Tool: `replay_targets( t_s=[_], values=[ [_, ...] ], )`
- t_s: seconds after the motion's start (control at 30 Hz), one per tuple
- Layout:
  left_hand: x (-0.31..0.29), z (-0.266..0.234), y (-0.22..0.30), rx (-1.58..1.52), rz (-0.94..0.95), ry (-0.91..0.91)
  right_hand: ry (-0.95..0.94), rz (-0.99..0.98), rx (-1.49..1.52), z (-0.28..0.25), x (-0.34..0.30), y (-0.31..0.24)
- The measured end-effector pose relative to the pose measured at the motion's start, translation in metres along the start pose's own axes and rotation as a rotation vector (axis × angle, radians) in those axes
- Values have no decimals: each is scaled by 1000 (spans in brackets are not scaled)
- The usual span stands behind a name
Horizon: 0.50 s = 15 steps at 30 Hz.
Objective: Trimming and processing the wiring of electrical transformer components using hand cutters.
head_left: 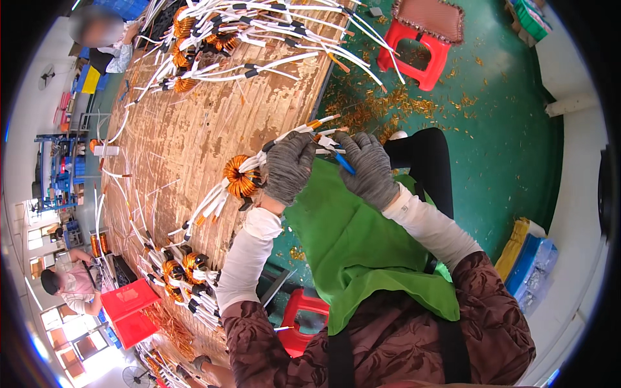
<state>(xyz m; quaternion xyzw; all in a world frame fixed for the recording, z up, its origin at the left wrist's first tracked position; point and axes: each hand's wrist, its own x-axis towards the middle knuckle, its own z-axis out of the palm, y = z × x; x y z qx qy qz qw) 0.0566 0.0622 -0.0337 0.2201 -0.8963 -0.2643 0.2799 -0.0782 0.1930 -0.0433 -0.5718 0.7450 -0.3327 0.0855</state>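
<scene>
Both my hands wear grey knit gloves. My left hand [289, 167] is closed round the white-sleeved leads of a copper-wound ring coil [240, 176], which rests on the wooden table's near edge. The lead ends [315, 124] stick out past my fingers, some with bare copper-coloured tips. Close beside it, my right hand [367, 167] is closed on a small tool with a blue handle [345, 163]. The tool's working end meets the leads between the two hands; its exact kind is hard to make out. A green apron [349, 226] hangs below the hands.
More ring coils with long white leads lie at the table's far end [184, 24] and near left [193, 266]. Copper-coloured scraps [414, 107] litter the green floor. Red stools [420, 55] stand beside the table, and a red bin [132, 310] at left. Other people [71, 284] work across the table.
</scene>
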Motion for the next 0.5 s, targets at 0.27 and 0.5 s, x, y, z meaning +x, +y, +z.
replay_targets(
  t_s=[0.27,0.5],
  values=[
    [-3,-6,-3,-1,-111,-17,-303,223,785,6,-1,7],
    [14,-46,-10,-656,-433,-366,-285,-253,-46,-15,43,20]
  ],
)
